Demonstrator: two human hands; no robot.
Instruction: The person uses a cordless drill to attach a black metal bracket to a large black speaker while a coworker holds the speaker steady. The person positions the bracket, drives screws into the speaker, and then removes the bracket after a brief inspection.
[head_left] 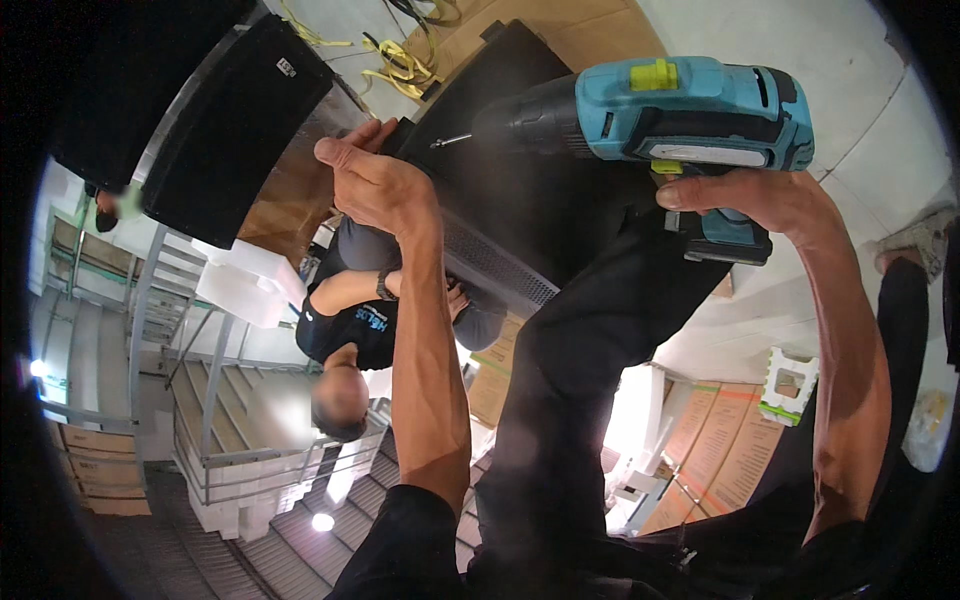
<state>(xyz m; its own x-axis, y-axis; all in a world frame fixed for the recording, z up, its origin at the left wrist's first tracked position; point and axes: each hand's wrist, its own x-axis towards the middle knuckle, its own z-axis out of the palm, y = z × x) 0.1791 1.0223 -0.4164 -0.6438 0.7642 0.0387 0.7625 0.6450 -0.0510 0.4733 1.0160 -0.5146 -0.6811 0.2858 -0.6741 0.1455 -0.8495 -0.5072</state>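
Note:
My right hand (755, 195) is wrapped around the grip of a teal and black cordless drill (690, 110). Its slim metal bit points left, over a large black cabinet (500, 75) with a perforated metal grille (500, 262) along one side. My left hand (385, 190) is closed at the cabinet's left edge, beside a small black part (398, 137), with thumb and fingers drawn together. Whatever lies between those fingers is too small or hidden to name. The bit tip is a short way right of my left hand.
A person in a black shirt (350, 325) is close by, one arm near the cabinet. Another black cabinet (240, 120) stands at left. Yellow straps (400, 72) lie by flattened cardboard (590, 25). A white and green step stool (788, 385) and cartons (715, 440) are at right.

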